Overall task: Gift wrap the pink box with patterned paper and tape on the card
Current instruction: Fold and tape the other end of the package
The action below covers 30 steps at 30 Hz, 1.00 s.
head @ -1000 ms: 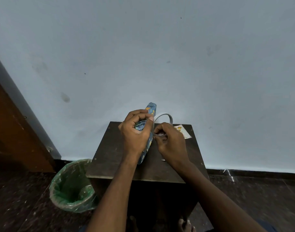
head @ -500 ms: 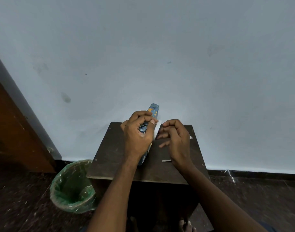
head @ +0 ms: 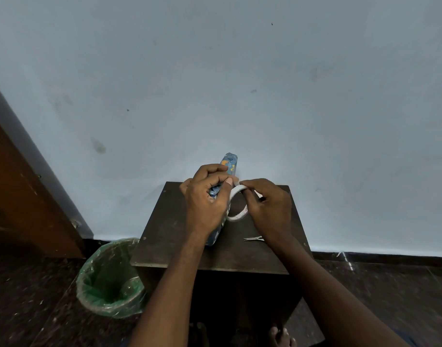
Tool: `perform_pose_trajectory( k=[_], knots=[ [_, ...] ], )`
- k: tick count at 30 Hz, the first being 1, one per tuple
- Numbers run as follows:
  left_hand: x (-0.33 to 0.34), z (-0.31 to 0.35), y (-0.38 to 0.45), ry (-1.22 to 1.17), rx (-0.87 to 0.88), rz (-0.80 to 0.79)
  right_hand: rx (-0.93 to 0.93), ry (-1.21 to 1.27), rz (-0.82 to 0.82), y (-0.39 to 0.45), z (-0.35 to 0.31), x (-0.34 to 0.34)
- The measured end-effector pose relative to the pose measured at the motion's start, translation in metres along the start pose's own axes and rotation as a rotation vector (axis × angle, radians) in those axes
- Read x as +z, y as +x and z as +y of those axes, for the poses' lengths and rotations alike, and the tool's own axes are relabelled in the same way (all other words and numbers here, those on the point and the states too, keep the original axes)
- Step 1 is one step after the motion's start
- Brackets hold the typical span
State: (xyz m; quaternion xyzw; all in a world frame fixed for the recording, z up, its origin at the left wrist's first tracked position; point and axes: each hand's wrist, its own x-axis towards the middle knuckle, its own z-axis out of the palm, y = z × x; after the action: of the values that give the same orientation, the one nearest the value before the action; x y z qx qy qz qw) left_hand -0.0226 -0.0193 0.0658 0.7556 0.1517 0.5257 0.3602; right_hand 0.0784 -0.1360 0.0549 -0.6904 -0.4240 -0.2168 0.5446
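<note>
The box [head: 229, 163], covered in blue patterned paper, stands on edge on the dark wooden table [head: 179, 246]. My left hand [head: 206, 204] grips it around the middle, thumb up near the tape. My right hand [head: 267, 207] holds a whitish tape roll [head: 236, 216] upright beside the box, its fingers pinching the tape at the roll's top. The card is hidden behind my right hand.
Small scissors [head: 253, 238] lie on the table just left of my right wrist. A bin with a green liner [head: 109, 279] stands on the floor at the table's left front corner. A wall rises right behind the table; a wooden door [head: 19, 196] is at left.
The tape roll, out of sight half a second ago, is back in my right hand and held against the box. My left hand has kept its grip on the box.
</note>
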Motion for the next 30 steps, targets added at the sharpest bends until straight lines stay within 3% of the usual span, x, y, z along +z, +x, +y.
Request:
perform_pose_trajectory(
  k=[30],
  knots=[
    [-0.005, 0.007, 0.005, -0.113, -0.123, -0.101, -0.105, -0.073, 0.149, 0.003, -0.008, -0.003]
  ],
)
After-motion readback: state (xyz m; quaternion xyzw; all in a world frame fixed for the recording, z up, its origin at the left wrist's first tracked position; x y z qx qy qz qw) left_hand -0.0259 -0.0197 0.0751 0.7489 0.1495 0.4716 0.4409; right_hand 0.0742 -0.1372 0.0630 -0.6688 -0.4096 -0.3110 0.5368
